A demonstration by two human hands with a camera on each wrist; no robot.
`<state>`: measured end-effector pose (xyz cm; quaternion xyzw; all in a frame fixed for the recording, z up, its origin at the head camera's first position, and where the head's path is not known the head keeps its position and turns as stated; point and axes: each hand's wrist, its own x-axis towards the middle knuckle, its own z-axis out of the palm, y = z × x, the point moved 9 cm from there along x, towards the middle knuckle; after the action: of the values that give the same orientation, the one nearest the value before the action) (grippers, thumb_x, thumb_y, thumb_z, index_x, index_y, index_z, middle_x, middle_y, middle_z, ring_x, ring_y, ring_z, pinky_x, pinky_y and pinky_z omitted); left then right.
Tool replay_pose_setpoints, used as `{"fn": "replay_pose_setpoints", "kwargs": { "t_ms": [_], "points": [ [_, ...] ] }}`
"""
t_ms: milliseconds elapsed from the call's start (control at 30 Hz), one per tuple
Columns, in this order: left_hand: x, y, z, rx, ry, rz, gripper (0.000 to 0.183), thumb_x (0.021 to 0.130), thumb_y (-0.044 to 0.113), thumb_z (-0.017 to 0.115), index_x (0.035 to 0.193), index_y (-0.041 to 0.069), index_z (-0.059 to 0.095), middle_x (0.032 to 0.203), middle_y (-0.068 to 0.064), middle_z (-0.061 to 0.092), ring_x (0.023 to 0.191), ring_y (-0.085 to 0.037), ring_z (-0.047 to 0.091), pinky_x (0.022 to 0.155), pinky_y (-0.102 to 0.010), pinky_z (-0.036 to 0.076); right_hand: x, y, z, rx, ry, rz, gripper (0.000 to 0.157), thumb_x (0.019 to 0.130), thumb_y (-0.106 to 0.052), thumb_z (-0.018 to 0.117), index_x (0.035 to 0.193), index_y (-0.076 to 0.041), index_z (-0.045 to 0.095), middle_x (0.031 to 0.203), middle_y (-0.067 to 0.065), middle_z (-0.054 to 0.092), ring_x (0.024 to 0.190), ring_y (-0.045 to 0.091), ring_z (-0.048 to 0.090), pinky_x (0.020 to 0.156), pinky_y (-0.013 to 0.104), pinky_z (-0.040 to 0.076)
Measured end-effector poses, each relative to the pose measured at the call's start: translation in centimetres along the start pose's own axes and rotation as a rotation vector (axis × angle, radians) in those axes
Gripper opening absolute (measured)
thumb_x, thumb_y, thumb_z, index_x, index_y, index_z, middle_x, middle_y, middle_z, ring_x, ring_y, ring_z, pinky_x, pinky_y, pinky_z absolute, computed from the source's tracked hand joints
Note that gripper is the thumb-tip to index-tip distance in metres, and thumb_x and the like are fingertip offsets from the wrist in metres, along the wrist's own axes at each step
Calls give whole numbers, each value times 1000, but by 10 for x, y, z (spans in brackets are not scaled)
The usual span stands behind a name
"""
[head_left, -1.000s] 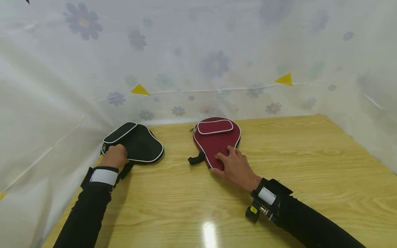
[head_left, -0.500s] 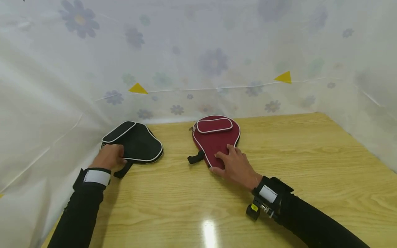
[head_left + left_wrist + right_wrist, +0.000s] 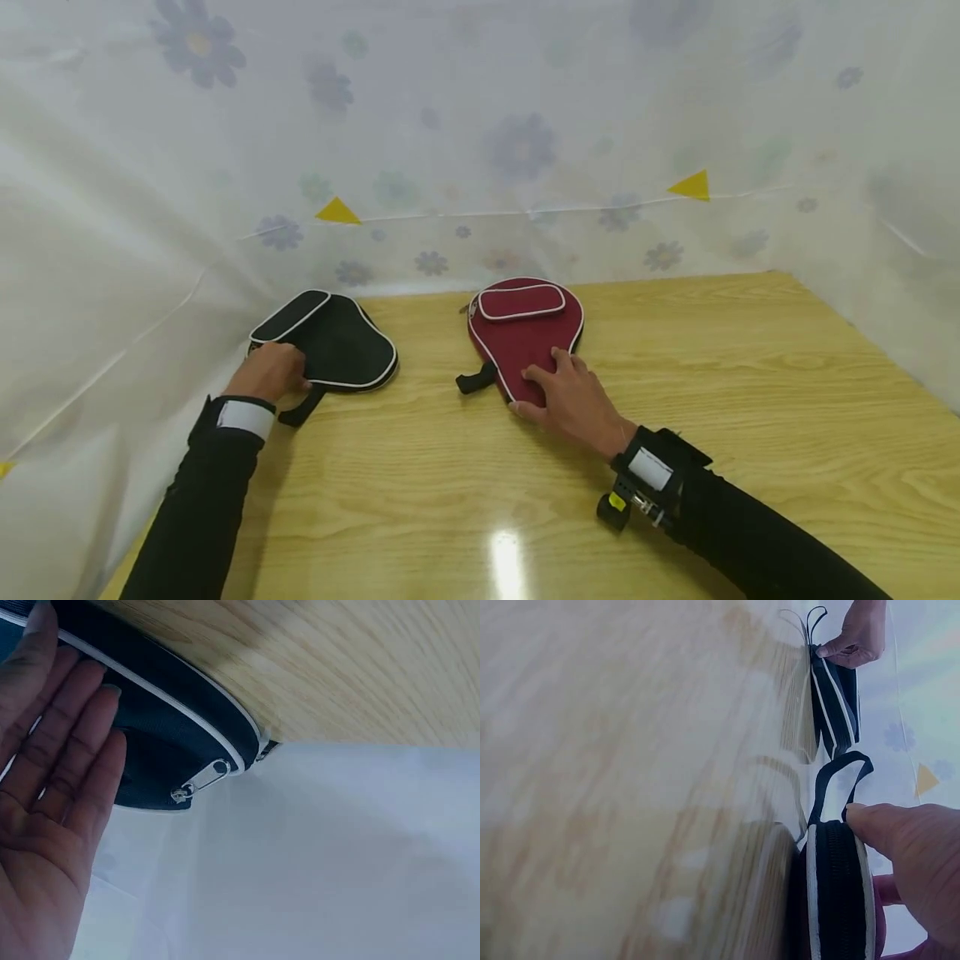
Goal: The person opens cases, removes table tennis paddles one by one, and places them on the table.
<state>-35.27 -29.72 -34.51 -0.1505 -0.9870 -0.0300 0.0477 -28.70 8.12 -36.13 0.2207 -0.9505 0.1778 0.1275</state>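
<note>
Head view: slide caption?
Left hand at a black case, right hand on a red case, both cases on a wood-grain table.

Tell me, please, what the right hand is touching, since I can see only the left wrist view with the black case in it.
Observer: The right hand rests on the narrow, near end of a red case.
Operator: Thank you; does that one have a strap anywhere?
Observer: Yes, a black strap sticks out from its left side in the head view.
Operator: And how do the two cases lie relative to each other, if I may ask?
Observer: The black case lies to the left of the red case, with bare table between them.
</note>
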Motion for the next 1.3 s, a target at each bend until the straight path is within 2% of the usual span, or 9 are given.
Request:
{"fn": "replay_pose_setpoints", "kwargs": {
  "t_ms": [233,500,667,767,833,933,1000,1133,1300],
  "points": [
    [-4,1,1,-51,32,61,25,77,12,85,60,8,67,55,3,56,52,-15,51,51,-34,41,2,-4,3,-16,6,-16,47,90,-41,76,124,-9,71,135,38,49,118,57,53,87,65,49],
    [0,7,4,-94,50,-8,55,78,14,86,46,15,41,49,7,27,45,-11,34,49,-29,29,2,-3,5,-5,0,-6,46,89,-39,76,124,-9,70,136,38,48,120,57,52,89,65,49],
    [7,19,3,-93,70,-47,61,80,13,85,46,17,35,47,8,22,41,-11,34,47,-29,31,2,-2,5,-10,6,-1,46,90,-39,76,124,-9,70,136,38,48,121,56,52,90,65,49],
    [12,27,3,-78,76,-85,57,81,12,84,47,14,38,45,4,27,40,-15,42,47,-32,35,1,-1,5,-10,11,0,46,89,-39,76,124,-9,70,136,38,48,121,56,52,89,65,49],
    [16,29,4,-72,82,-122,49,81,11,84,52,8,46,47,-3,39,43,-23,51,48,-37,41,1,-1,5,-9,10,-1,46,90,-39,76,124,-9,70,136,38,48,121,56,52,89,65,49],
    [25,31,7,-68,85,-180,33,81,10,84,65,-4,59,60,-19,58,56,-36,63,53,-47,51,0,0,5,-10,7,2,47,90,-40,76,124,-10,70,137,38,48,122,56,52,90,65,49],
    [31,32,10,-75,93,-213,28,81,9,83,74,-9,63,72,-27,64,65,-43,66,59,-52,55,0,1,5,-11,2,6,47,90,-40,75,125,-10,70,137,38,47,122,56,52,90,65,48],
    [38,31,14,-95,110,-275,22,82,5,80,79,-12,65,80,-32,67,70,-46,68,63,-55,56,1,1,7,-7,-3,7,47,91,-41,75,125,-10,70,138,38,47,122,56,51,91,65,48],
    [41,29,14,-84,188,-361,16,86,-2,70,91,-17,68,87,-38,66,72,-49,67,59,-56,55,0,0,7,-7,-3,7,46,91,-41,74,125,-10,70,138,37,47,122,56,51,91,65,48]
  ]
}}
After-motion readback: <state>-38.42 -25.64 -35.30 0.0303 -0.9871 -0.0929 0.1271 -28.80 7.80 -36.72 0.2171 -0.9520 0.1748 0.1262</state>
